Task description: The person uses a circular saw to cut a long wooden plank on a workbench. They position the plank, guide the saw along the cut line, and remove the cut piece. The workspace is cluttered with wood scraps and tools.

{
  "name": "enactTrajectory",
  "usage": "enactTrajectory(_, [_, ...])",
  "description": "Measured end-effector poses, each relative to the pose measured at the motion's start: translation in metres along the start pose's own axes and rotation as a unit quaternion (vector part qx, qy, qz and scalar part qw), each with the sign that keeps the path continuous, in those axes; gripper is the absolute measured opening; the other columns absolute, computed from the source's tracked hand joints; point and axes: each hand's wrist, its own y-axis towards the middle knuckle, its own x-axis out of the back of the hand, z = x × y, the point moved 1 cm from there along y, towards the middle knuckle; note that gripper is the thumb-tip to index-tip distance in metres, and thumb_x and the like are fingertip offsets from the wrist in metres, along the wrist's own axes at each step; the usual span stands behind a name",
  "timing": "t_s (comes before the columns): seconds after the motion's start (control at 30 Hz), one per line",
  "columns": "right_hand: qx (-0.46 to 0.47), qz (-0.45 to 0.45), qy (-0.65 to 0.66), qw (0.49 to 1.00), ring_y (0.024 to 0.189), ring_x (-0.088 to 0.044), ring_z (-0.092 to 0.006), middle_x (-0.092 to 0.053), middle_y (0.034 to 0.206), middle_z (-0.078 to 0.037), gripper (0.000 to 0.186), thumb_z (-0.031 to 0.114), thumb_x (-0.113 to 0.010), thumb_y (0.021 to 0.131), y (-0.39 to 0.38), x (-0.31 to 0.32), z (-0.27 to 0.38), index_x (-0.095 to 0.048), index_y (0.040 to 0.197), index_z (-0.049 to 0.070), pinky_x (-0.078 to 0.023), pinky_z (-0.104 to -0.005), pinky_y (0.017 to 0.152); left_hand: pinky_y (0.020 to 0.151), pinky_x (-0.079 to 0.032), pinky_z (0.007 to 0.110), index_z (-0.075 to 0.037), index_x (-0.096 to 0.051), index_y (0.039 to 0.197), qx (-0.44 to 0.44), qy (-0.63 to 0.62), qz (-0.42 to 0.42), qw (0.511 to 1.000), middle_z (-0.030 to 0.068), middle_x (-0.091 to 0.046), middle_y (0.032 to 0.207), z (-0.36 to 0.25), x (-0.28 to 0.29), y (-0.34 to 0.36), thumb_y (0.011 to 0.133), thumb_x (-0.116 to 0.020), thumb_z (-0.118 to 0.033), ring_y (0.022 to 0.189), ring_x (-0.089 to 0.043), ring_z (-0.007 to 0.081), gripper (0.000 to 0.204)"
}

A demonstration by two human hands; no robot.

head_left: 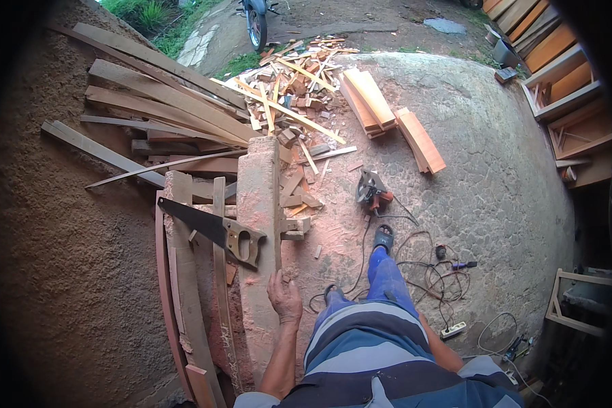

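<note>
Handsaw (214, 228) with a dark, tapered blade and tan wooden handle lies across a long greyish timber beam (192, 292) and the dusty, thick-planked wooden tabletop (257, 183); it is probably best lifted by its handle, clear of the toothed edge. The left hand (285, 299), half-curled at the tabletop's right edge below that handle, shows no certain hold, and a settled grip would help; the right hand is hidden by the body, so I cannot tell its state.

A motorcycle (256, 22) stands near green plants (154, 15), a power strip (453, 330) on the floor (503, 204).
</note>
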Motion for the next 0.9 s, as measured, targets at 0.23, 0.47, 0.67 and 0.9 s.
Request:
enactTrajectory(0.23, [-0.028,-0.085,0.020,0.996,0.059,-0.060,-0.0169,-0.065,0.082,-0.009,0.035,0.011,-0.048,0.097,0.069,0.116,0.147,-0.065,0.127,0.009,-0.049,-0.0341,0.050,0.114,-0.037,0.050,0.000,-0.053,0.139,0.074,-0.054,-0.045,0.995,0.0223,-0.053,0.143,-0.071,-0.047,0.066,0.093,-0.064,-0.013,0.133,-0.049,0.0396,0.049])
enactTrajectory(0.47, [-0.006,-0.147,0.064,0.987,0.049,-0.052,-0.0138,-0.059,0.072,-0.005,0.041,0.010,-0.046,0.098,0.129,0.179,0.295,-0.058,0.137,0.010,-0.041,-0.0314,0.040,0.113,-0.038,0.048,0.002,-0.057,0.135,0.092,-0.077,-0.108,0.987,0.0223,-0.053,0.143,-0.112,-0.055,0.162,0.094,-0.062,-0.012,0.134,-0.049,0.0386,0.043])
enactTrajectory(0.67, [-0.016,-0.104,-0.082,0.991,0.055,-0.060,-0.0170,-0.064,0.077,-0.009,0.040,0.012,-0.050,0.099,0.181,0.141,0.379,-0.058,0.138,0.008,-0.047,-0.0329,0.045,0.114,-0.036,0.048,0.005,-0.057,0.134,0.118,-0.054,-0.159,0.979,0.0227,-0.054,0.144,-0.097,-0.072,0.264,0.092,-0.062,-0.011,0.135,-0.048,0.0392,0.044])
enactTrajectory(0.9, [-0.029,-0.043,-0.152,0.987,0.059,-0.061,-0.0171,-0.067,0.082,-0.010,0.038,0.016,-0.052,0.098,0.251,0.059,0.496,-0.059,0.135,0.005,-0.051,-0.0330,0.049,0.115,-0.035,0.049,0.005,-0.053,0.137,0.140,-0.008,-0.175,0.975,0.0233,-0.051,0.146,-0.058,-0.112,0.415,0.095,-0.061,-0.013,0.137,-0.046,0.0405,0.047])
